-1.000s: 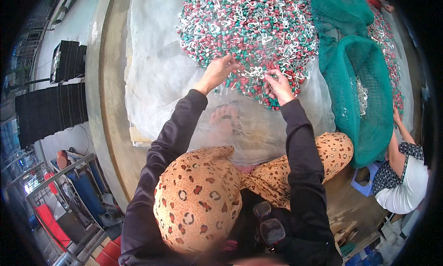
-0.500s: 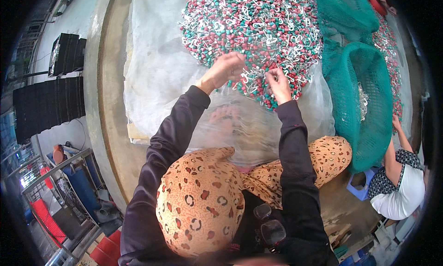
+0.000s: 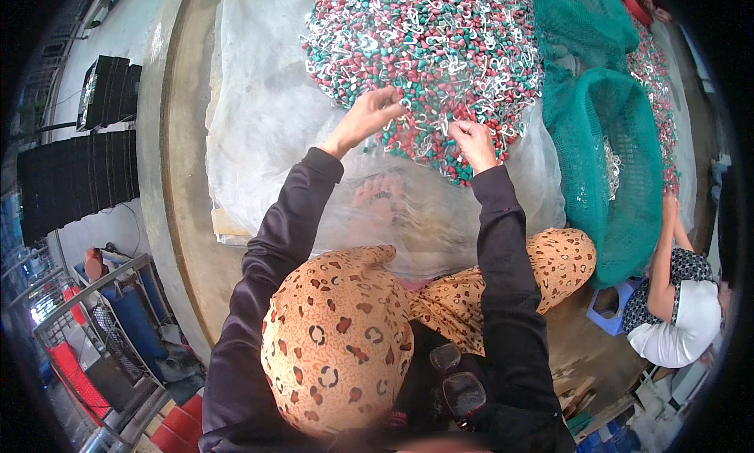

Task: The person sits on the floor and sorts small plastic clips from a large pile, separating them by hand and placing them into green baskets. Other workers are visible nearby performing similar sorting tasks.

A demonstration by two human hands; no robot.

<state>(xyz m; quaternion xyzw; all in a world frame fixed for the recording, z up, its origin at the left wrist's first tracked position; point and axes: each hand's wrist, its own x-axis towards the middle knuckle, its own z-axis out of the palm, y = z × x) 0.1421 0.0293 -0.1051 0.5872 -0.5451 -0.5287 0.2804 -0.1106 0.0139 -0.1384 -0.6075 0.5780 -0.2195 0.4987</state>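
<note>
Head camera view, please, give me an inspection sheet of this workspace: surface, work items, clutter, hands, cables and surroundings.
Surface: wrinkled, pale translucent sheeting under the pile.
Work items: broad pile of small red, green and white pieces, mixed.
Clutter: green mesh basket right of the sheeting, white pieces inside; blue stool beyond.
Hands: left hand over the pile's near edge, grip unclear; right hand appears to pinch a white hook-shaped piece.
Cables: nothing seen around the pile.
Surroundings: black ribbed panel at left; another person at right.
</note>
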